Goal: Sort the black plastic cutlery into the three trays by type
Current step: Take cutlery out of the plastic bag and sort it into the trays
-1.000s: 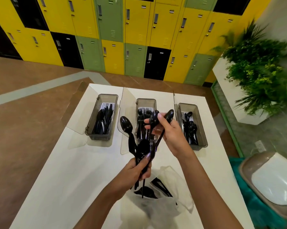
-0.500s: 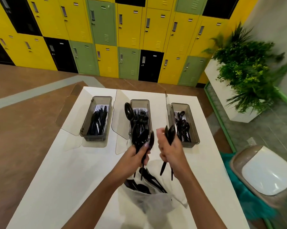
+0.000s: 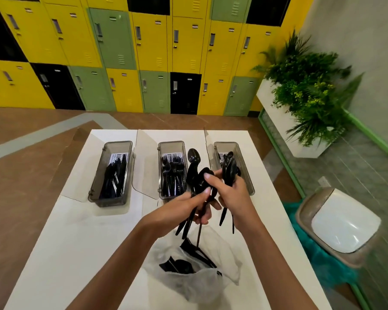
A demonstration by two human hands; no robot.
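Closest in: clear bag (image 3: 210,285) lying on the white surface (image 3: 76,231), with black cutlery (image 3: 181,265) left inside. Just above it, left hand (image 3: 188,204) with its grip curled round a mixed bundle (image 3: 195,175), handles dangling toward the bag, one spoon bowl poking out the top. Right beside and touching it, right hand (image 3: 233,193) with its grip pinched on a couple of spoons (image 3: 230,173), fingertips reaching into the left bundle. Further back, three trays in a row: knives by the look of it in the left tray (image 3: 96,175), forks in the middle tray (image 3: 159,173), spoons in the right tray (image 3: 246,175). Risky bit, probably: tugging one piece out of a loose bunch, dragging a neighbour along, dropping it on the surface or into the wrong tray. Smooth plastic too, so easy to fumble.
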